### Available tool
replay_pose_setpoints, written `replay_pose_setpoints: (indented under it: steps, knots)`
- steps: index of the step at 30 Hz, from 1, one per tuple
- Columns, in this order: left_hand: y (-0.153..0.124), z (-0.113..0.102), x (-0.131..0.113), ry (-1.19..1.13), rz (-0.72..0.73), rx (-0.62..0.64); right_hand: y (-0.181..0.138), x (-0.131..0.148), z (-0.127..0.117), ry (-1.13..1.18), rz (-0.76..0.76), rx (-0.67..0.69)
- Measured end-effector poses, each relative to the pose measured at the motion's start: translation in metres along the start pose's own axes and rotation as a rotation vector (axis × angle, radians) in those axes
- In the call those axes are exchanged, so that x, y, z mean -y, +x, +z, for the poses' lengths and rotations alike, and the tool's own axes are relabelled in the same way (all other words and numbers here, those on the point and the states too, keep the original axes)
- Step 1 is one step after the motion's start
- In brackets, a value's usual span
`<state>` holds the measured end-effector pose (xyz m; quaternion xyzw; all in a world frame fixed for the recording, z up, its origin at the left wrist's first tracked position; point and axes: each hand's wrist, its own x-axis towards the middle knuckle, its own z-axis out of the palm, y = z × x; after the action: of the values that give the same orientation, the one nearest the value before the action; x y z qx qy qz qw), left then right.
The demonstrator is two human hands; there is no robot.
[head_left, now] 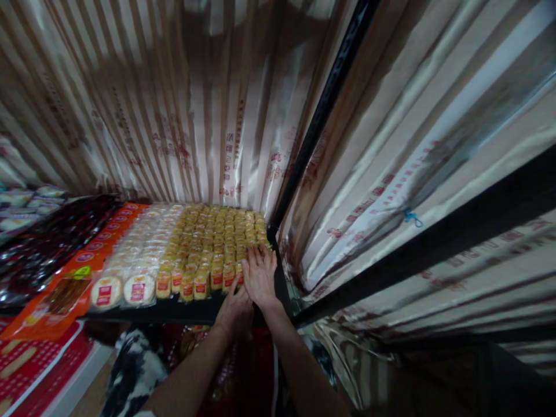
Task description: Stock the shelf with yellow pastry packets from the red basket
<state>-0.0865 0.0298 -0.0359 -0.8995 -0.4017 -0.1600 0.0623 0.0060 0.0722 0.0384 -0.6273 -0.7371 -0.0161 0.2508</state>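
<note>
Long rows of small yellow, individually wrapped snacks (204,237) in clear plastic lie packed side by side on a dark shelf (195,311). Their front ends carry red and white labels. My right hand (260,277) rests over the rightmost rows, its fingers stretched out and lying on top of the wrappers. Just left of it and lower, my left hand (237,310) touches the front end of these rows with its fingers reaching forward. The fingers of my left hand are partly hidden, and neither hand is seen lifting a packet.
Packs of white round crackers (139,288) lie left of the yellow rows, then an orange snack bag (82,266) and dark shiny packages (47,249). A black upright post (324,121) stands at the shelf's back right corner. Printed curtain-like sheeting (208,116) hangs behind.
</note>
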Motion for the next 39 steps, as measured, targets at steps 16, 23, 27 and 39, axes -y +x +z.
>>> replay_pose_setpoints:
  steps: [16,23,27,39]
  knots:
    - [0.002,-0.003,-0.004,-0.087,-0.074,-0.066,0.021,-0.004,0.002,-0.029,-0.059,0.136]
    - [0.002,-0.002,-0.004,-0.054,-0.087,-0.028,0.041,0.004,0.009,-0.085,-0.035,0.148]
    - [0.003,0.001,-0.004,-0.022,-0.097,-0.022,0.052,0.006,0.013,-0.09,-0.046,0.196]
    - [0.003,-0.003,-0.004,0.221,-0.015,-0.144,0.099,-0.002,0.029,-0.083,0.08,0.196]
